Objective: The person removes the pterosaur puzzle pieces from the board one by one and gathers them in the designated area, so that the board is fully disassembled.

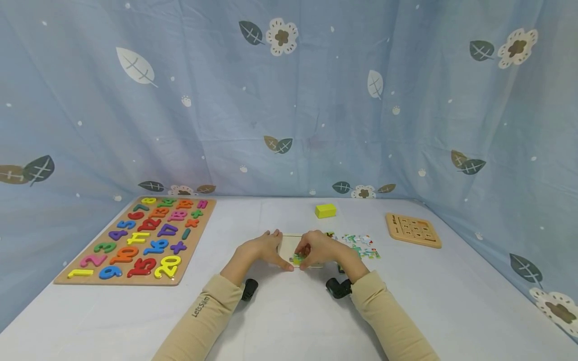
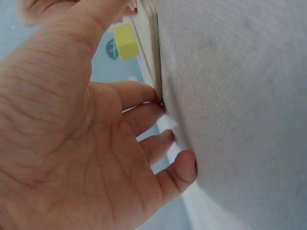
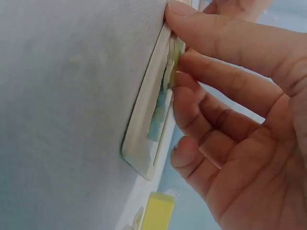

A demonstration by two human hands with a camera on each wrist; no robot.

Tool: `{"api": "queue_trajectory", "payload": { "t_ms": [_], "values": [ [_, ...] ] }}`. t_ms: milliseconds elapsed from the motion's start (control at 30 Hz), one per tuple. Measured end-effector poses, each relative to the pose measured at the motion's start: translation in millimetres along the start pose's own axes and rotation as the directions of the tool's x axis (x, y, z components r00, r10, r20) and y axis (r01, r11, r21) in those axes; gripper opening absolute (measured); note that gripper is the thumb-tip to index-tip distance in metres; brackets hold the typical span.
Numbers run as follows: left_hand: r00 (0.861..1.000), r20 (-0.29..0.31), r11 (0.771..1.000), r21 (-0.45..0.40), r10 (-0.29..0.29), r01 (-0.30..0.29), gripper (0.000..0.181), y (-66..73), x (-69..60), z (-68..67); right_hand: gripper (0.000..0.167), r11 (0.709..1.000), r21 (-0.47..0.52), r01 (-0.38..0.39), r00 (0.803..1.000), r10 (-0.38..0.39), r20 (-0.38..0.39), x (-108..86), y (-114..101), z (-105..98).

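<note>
A shallow wooden puzzle tray (image 1: 289,243) lies flat on the white table between the two hands. Green and yellow jigsaw pieces (image 1: 297,259) are at its near side, partly covered by fingers. My left hand (image 1: 264,249) rests along the tray's left side, its fingertips touching the tray edge and the tabletop, fingers loosely extended. With thumb and fingers bent, my right hand (image 1: 319,248) pinches a jigsaw piece (image 3: 173,60) at the tray's near edge. Fingers hide most of that piece. More loose jigsaw pieces (image 1: 361,245) lie right of the tray.
A yellow block (image 1: 325,210) stands behind the tray. On the left lies a large board of colourful numbers (image 1: 131,240). A small wooden number board (image 1: 413,230) lies on the right. A blue patterned curtain (image 1: 289,100) hangs behind the table.
</note>
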State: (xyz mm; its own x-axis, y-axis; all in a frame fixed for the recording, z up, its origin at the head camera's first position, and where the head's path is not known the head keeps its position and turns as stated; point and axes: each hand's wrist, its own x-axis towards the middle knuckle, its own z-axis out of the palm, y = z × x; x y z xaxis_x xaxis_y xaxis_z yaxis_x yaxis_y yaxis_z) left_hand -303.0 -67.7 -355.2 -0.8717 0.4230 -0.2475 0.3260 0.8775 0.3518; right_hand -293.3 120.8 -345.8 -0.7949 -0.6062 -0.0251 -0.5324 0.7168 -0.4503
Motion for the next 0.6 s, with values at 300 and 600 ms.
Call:
{"api": "queue_trajectory", "payload": {
  "t_ms": [300, 600],
  "values": [
    [1.000, 0.000, 1.000, -0.009, -0.008, 0.008, 0.109, 0.5, 0.4, -0.1, 0.023, 0.999, 0.016, 0.051, 0.999, -0.051, 0.000, -3.3, 0.1, -5.9],
    [1.000, -0.001, 1.000, 0.000, -0.014, 0.014, 0.108, 1.3, -0.2, -0.1, 0.019, 0.996, 0.023, 0.085, 0.996, -0.085, -0.008, -14.7, 7.6, -25.2]
  ]
}}
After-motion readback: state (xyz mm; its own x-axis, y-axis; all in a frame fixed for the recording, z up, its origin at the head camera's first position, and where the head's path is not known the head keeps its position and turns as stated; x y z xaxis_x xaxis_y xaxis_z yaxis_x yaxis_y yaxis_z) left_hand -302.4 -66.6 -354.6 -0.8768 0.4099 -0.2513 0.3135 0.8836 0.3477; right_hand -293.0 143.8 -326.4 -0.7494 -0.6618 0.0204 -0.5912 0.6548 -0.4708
